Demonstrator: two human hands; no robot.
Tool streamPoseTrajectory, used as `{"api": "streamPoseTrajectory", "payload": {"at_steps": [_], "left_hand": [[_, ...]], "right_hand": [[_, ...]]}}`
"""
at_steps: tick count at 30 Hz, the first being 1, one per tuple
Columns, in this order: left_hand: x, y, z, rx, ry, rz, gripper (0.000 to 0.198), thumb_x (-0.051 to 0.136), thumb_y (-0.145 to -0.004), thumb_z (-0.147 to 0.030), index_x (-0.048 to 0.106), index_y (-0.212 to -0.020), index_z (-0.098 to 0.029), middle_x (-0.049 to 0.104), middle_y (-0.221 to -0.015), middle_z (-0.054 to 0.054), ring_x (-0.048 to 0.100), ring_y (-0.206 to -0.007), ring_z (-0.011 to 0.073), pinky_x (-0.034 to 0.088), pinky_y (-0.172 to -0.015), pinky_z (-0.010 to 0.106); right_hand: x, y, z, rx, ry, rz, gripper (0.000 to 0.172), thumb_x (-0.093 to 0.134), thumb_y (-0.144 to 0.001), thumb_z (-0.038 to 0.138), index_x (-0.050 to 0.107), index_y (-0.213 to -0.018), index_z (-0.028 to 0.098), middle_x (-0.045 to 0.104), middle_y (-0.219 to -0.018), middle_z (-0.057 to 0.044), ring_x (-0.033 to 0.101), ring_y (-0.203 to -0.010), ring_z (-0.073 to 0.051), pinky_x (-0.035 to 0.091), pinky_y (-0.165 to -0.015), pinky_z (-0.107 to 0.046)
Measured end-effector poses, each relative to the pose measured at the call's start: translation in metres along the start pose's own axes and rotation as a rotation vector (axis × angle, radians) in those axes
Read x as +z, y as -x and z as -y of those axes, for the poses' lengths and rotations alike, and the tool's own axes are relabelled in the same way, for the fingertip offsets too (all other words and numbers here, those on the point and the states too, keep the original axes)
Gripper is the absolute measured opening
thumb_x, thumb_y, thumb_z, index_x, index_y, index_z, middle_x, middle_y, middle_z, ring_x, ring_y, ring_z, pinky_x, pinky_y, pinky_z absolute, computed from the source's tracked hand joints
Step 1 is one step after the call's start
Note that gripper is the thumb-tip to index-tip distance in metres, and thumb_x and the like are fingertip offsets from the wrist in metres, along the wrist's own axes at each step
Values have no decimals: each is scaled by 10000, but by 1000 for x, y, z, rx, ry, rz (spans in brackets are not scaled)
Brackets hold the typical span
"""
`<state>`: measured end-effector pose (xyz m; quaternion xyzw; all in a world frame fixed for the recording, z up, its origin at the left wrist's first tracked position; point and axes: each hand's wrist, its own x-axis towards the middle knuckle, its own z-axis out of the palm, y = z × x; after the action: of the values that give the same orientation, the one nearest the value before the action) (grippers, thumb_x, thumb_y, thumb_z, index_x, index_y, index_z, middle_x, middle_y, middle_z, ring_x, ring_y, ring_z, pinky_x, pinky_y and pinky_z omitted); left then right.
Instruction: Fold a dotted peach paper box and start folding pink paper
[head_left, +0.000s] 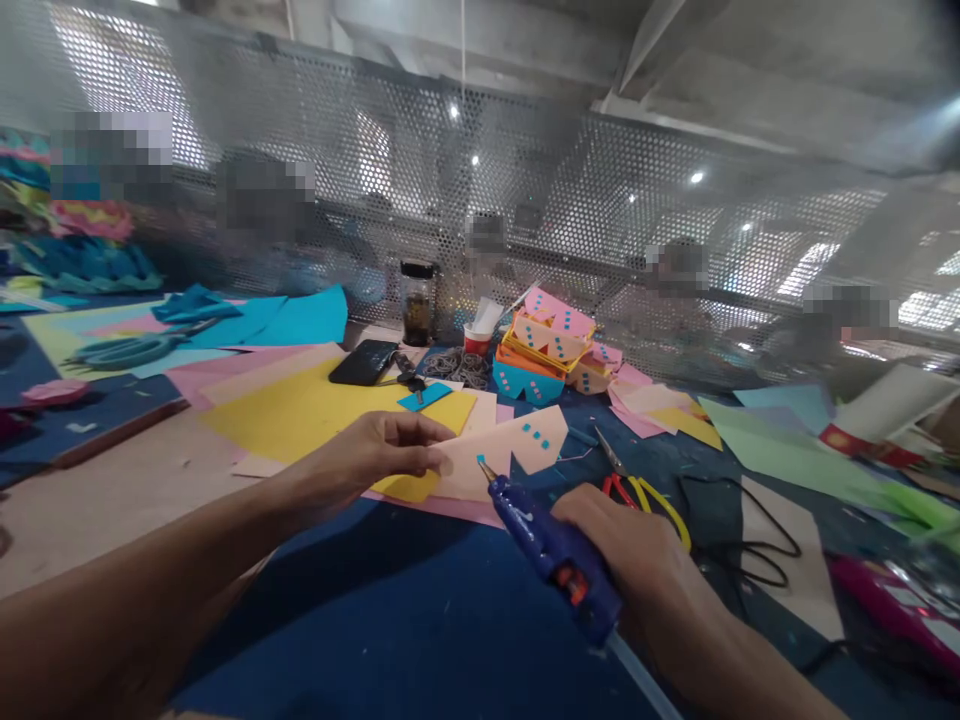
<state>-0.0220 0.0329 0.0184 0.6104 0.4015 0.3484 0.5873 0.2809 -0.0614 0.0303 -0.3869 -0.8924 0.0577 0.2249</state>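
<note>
I judge the card (499, 446) light, fairly stiff, easily creased; best pinched at an end, clear of the blue squares (535, 436). It is over the bench (360, 640), between the hands: my left hand (379, 447) pinches its left end; my right hand (634, 540), off the card, grips the glue gun (536, 540), tip at the card's face.

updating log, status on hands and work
Left hand pinching peach notched paper strip. Right hand holding blue plastic glue gun, nozzle at strip. Red-yellow-handled scissors near right hand.
</note>
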Motion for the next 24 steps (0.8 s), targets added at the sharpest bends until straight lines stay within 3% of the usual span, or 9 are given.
{"api": "streamPoseTrajectory", "payload": {"at_steps": [12,16,24], "left_hand": [[4,1,-3,-6,-67,65,303,810,-788,-372,776,-1037,-203,787,-931,36,697,-852,189,504,-802,283],[4,2,-2,3,-54,87,304,816,-791,-375,769,-1038,-203,789,-909,34,708,-844,191,512,-825,299],[3,2,-1,14,-73,116,272,820,-795,-339,782,-1032,-211,791,-934,23,696,-861,169,503,-813,263]], "right_hand": [[17,-2,-3,-138,239,-85,210,576,-907,81,537,-1074,203,639,-936,-21,593,-756,-190,376,-643,-295],[20,-3,-3,-159,306,-100,135,494,-983,117,552,-1068,205,649,-930,-25,591,-755,-196,368,-647,-306],[26,2,-9,-185,424,-114,263,324,-1070,152,581,-1103,194,681,-997,-66,611,-875,-206,374,-742,-316]]}}
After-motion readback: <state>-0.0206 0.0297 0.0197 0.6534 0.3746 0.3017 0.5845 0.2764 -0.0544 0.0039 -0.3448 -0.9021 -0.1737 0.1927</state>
